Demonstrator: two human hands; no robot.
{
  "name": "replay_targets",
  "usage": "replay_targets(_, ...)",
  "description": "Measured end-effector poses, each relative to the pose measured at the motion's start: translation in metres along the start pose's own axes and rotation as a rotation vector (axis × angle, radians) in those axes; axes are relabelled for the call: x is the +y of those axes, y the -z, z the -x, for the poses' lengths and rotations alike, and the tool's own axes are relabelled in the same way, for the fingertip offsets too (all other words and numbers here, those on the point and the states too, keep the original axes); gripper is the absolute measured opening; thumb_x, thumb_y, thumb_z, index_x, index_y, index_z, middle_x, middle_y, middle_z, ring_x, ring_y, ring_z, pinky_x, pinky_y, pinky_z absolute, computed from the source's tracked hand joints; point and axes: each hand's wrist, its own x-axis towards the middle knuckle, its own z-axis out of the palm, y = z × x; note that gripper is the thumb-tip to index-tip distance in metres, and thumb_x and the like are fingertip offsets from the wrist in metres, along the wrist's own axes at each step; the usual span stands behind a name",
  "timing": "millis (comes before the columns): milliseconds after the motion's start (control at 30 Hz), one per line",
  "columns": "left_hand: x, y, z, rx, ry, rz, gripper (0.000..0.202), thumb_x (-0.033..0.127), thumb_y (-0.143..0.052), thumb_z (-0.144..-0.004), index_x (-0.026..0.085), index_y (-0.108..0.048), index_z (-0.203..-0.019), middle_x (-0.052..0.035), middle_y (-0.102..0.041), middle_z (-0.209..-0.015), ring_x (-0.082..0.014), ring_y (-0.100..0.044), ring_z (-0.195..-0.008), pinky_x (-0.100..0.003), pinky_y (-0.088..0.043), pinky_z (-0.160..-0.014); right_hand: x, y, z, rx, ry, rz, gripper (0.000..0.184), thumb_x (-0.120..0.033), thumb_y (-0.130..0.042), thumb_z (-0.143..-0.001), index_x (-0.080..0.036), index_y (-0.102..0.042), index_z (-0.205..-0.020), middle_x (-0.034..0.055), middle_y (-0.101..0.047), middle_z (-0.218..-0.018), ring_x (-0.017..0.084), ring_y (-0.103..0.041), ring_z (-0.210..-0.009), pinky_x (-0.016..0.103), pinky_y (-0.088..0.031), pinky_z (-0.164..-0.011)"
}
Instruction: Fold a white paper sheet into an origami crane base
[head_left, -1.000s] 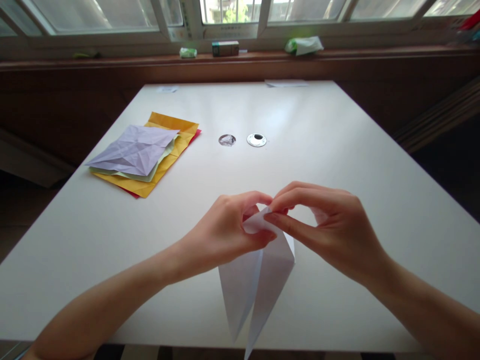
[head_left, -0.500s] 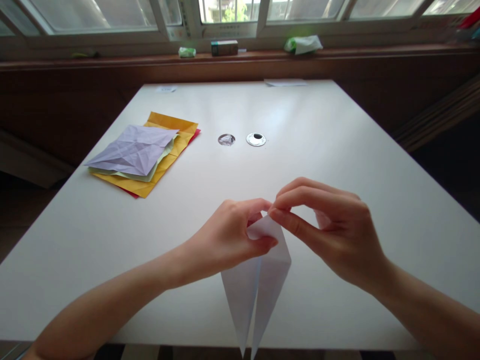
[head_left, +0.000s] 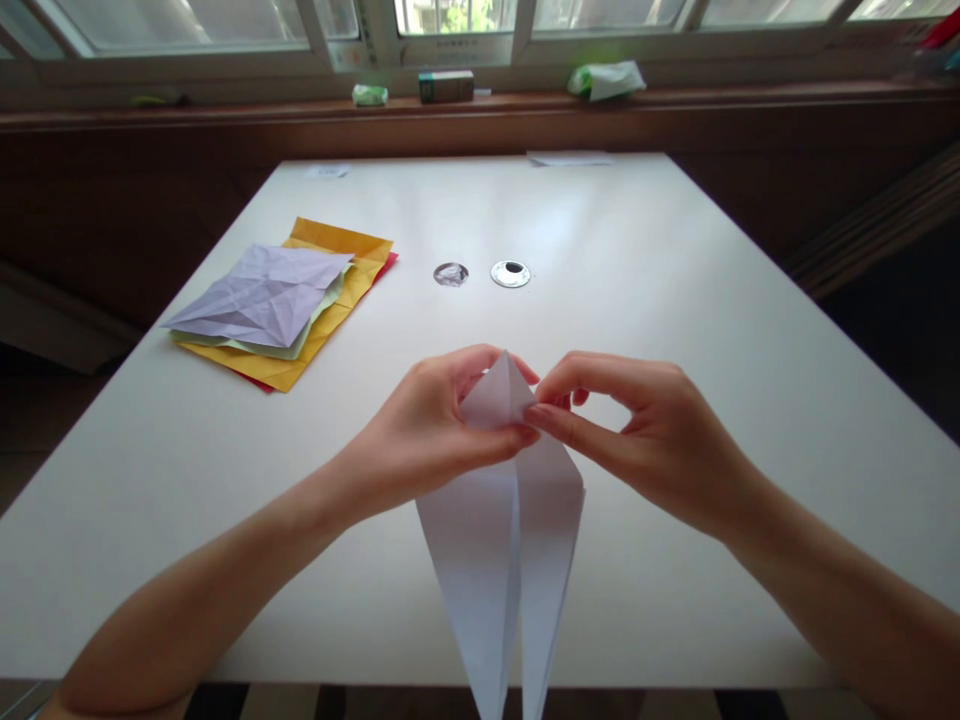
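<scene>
A folded sheet of white paper (head_left: 480, 540) hangs between my hands over the near part of the white table (head_left: 675, 600). Its top comes to a creased point, and two long narrow flaps reach down past the table's front edge. My left hand (head_left: 450, 420) is closed on the paper from the left, thumb in front and fingers behind. With thumb and forefinger, my right hand (head_left: 622, 420) pinches the paper's right edge just below the point. The fingertips behind the paper are partly hidden.
At the left lies a stack of creased coloured papers: a lilac sheet (head_left: 262, 295) on a yellow sheet (head_left: 337, 235), with green and red edges showing. Two round holes (head_left: 511, 274) pierce the table. Small packets (head_left: 607, 80) and a box (head_left: 446, 86) stand on the window sill.
The paper's top has been raised and turned, so a creased point now shows between my hands. My right hand has slid slightly lower along the paper's edge relative to the tip.
</scene>
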Motion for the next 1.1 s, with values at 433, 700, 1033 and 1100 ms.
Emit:
replay_targets(433,0.001,0.012,0.002,0.198,-0.11,-0.22,0.029,0.032,-0.063,-0.07,0.02,-0.057,-0.097,0.0025,-0.061,-0.074,-0.0126,-0.06,-0.067,-0.019,-0.047,-0.053,0.007,0.007,0.001,-0.067,0.067,0.083,0.009,-0.022,-0.056,-0.077,-0.019,-0.061,-0.07,0.0001,-0.06,-0.068,0.011,-0.054,-0.061,0.022,-0.043,-0.054)
replay_targets(700,0.007,0.002,0.006,0.349,-0.205,-0.469,0.021,0.025,-0.06,-0.071,0.021,-0.058,-0.092,0.003,-0.063,-0.075,-0.0106,-0.059,-0.068,-0.018,-0.045,-0.057,0.016,0.005,0.0,-0.003,0.131,0.254,0.008,-0.02,-0.057,-0.075,-0.021,-0.059,-0.067,0.0012,-0.059,-0.072,0.012,-0.053,-0.063,0.024,-0.041,-0.053)
replay_targets(1033,-0.065,-0.011,-0.018,0.092,-0.203,-0.458,0.01,0.02,-0.057,-0.075,0.02,-0.059,-0.084,0.0045,-0.063,-0.067,-0.0062,-0.057,-0.059,-0.016,-0.043,-0.06,0.089,-0.046,0.003,-0.062,0.173,0.22,0.003,-0.017,-0.056,-0.075,-0.019,-0.059,-0.075,0.0021,-0.058,-0.074,0.013,-0.052,-0.068,0.025,-0.042,-0.061)
replay_targets(1100,-0.071,-0.012,-0.02,0.064,-0.204,-0.447,0.009,0.02,-0.058,-0.074,0.02,-0.059,-0.083,0.0039,-0.064,-0.068,-0.0062,-0.057,-0.059,-0.016,-0.043,-0.06,0.096,-0.054,0.006,-0.052,0.174,0.187,0.005,-0.019,-0.056,-0.076,-0.019,-0.06,-0.077,0.0027,-0.059,-0.076,0.012,-0.053,-0.068,0.025,-0.042,-0.063)
